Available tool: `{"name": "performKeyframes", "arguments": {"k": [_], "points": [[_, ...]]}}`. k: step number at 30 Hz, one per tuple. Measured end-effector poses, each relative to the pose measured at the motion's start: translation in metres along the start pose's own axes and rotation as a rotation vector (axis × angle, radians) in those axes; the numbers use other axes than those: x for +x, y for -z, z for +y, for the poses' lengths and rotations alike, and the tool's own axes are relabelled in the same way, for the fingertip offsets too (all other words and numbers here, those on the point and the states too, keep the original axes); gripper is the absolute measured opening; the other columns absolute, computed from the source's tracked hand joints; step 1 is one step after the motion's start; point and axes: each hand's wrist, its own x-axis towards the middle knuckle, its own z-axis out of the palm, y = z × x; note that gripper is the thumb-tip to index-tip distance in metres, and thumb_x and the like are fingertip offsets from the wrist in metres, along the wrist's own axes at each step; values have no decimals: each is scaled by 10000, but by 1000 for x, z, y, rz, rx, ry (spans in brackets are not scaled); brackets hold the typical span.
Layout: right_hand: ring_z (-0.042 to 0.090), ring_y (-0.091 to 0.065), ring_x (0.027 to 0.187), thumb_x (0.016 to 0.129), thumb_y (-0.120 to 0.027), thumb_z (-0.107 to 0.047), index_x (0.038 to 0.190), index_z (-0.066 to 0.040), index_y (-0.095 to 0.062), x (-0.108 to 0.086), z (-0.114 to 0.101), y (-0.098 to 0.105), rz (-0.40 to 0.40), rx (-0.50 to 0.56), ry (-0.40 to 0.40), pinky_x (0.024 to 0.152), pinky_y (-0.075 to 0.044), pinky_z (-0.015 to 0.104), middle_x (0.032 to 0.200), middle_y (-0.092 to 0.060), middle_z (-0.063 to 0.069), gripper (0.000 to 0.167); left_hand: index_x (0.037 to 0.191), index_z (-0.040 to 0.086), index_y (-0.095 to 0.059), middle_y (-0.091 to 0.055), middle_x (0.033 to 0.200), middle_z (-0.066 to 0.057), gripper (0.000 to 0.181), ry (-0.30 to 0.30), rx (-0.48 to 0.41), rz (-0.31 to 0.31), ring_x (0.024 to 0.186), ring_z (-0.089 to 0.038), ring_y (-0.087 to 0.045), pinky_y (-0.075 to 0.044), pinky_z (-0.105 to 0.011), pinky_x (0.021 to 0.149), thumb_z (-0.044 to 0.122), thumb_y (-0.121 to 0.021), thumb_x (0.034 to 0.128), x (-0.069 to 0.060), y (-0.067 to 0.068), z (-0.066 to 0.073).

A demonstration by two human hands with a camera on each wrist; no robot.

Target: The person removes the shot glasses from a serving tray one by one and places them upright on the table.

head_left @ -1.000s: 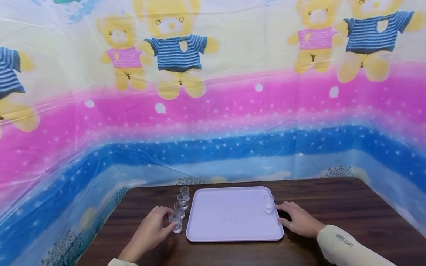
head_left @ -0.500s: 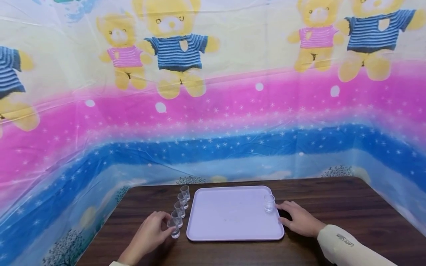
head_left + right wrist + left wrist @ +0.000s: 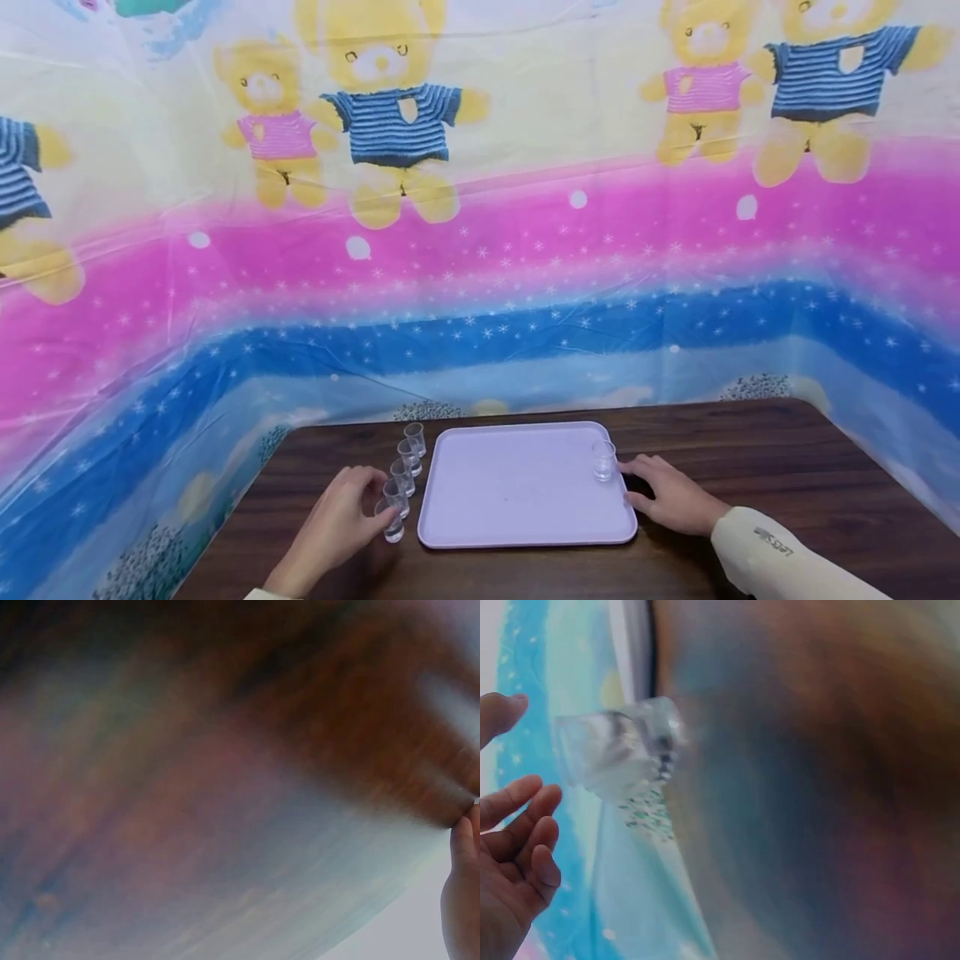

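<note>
Several small clear plastic cups stand upright in a slanted row left of the lilac tray [image 3: 525,537]. My left hand [image 3: 341,517] is at the nearest cup [image 3: 393,530], its thumb close to the rim in the head view. In the left wrist view the fingers [image 3: 525,844] are spread, with a clear gap between the thumb and the cup [image 3: 619,746]. My right hand [image 3: 671,496] rests at the tray's right edge, fingertips touching it or nearly so. Another clear cup [image 3: 603,467] stands on the tray near those fingertips. Most of the right wrist view is blurred.
Under everything lies a dark wooden table [image 3: 780,467]. Behind it hangs a printed curtain [image 3: 525,250] with bears. The rest of the cup row, such as the farthest cup [image 3: 415,437], runs close to the tray's left edge.
The nearest cup has shifted toward me, so one more cup shows in the row. My left hand drew back with it, then loosened its fingers. The right hand stays at the tray.
</note>
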Motion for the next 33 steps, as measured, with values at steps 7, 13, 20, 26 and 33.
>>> {"name": "performKeyframes", "arguments": {"k": [7, 13, 20, 26, 33], "points": [[265, -487, 1143, 912, -633, -276, 1318, -81, -543, 1, 3, -1, 1, 3, -15, 936, -387, 514, 1155, -546, 11, 459, 952, 112, -659, -556, 834, 75, 338, -145, -6, 38, 773, -116, -484, -441, -297, 649, 259, -837, 706, 28, -9, 29], [276, -484, 1142, 921, -619, -298, 1318, -69, -540, 1, 4, -1, -2, 1, 10, 926, -392, 514, 1171, -544, 32, 465, 982, 94, -656, -565, 854, 49, 305, -179, -66, -67, 774, -129, -517, -467, -317, 660, 234, -803, 755, 51, -26, 54], [274, -490, 1125, 921, -621, -290, 1313, -58, -540, 0, 0, 1, -3, 13, 27, 917, -398, 509, 1151, -546, 28, 463, 1066, 28, -651, -641, 1011, -86, 347, -273, -126, -133, 902, -240, -613, -503, -374, 742, 165, -785, 777, 66, -49, 72], [275, -493, 1115, 924, -617, -293, 1312, -52, -539, -1, 1, 0, -6, 13, 45, 903, -405, 506, 1146, -543, 24, 463, 1062, 67, -662, -645, 985, -37, 342, -327, -80, -155, 895, -207, -615, -471, -396, 792, 228, -782, 785, 79, -64, 91], [273, -490, 1117, 927, -611, -294, 1310, -44, -540, -2, 2, 2, 3, 7, 53, 908, -402, 503, 1153, -545, 31, 462, 1105, 95, -654, -625, 1023, -20, 348, -312, -130, -200, 947, -203, -584, -413, -442, 859, 232, -769, 806, 93, -75, 123]]}}
